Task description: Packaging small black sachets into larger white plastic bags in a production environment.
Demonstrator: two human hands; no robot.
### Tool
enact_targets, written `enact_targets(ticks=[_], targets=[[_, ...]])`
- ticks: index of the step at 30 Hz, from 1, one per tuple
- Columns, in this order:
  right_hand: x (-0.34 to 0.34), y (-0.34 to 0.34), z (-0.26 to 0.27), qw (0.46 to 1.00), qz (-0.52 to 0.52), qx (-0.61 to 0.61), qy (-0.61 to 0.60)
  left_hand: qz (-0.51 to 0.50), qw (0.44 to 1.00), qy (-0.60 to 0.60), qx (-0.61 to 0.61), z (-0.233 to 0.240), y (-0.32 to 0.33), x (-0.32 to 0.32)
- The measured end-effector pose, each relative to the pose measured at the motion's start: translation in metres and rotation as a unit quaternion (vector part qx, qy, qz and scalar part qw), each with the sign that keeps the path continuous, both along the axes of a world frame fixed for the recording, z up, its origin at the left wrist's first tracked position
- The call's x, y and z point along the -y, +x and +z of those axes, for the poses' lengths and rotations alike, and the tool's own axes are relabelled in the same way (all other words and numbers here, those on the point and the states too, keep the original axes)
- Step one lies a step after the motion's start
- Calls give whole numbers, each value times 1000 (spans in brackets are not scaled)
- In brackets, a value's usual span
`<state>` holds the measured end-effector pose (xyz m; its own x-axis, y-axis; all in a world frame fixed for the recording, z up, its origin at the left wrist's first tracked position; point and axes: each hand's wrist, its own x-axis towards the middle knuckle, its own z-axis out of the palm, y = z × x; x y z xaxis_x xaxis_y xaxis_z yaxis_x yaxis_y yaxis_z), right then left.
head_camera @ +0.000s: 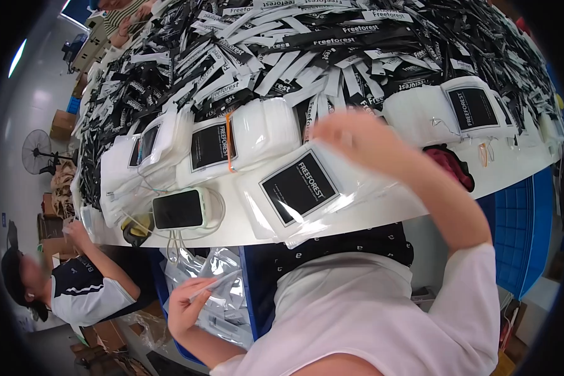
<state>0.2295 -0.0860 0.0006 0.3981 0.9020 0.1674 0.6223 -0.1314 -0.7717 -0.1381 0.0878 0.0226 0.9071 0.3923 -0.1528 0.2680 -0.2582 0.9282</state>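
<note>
My left hand is above a blue bin, its fingers closed on a clear plastic bag. Filled clear bags lie in the bin beneath it. My right hand, blurred, is over the near part of the table, at the upper right of a stack of clear bags with a black printed label; whether it holds anything cannot be told. Behind it spreads a large heap of black and white slim packets. Another banded stack of labelled bags lies left of my right hand.
A phone with a cable rests at the table's near edge. More bag stacks lie at the right, by a dark red cloth item. A blue crate stands at the right. Co-workers are at the left and upper left.
</note>
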Motion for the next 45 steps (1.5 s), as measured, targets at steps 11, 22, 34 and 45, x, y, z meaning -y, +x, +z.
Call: enact_targets(ticks=[11, 22, 34, 45], targets=[[-54, 69, -18, 977, -95, 176, 74, 103, 970, 19, -220, -32, -36, 17], [-51, 134, -37, 898, -107, 416, -94, -103, 959, 227, 132, -42, 147, 67], [86, 0, -3, 796, -289, -71, 527, -77, 921, 366, 107, -77, 177, 83], [129, -70, -78, 825, -415, -307, 228, -26, 913, 343, 220, -56, 182, 103]])
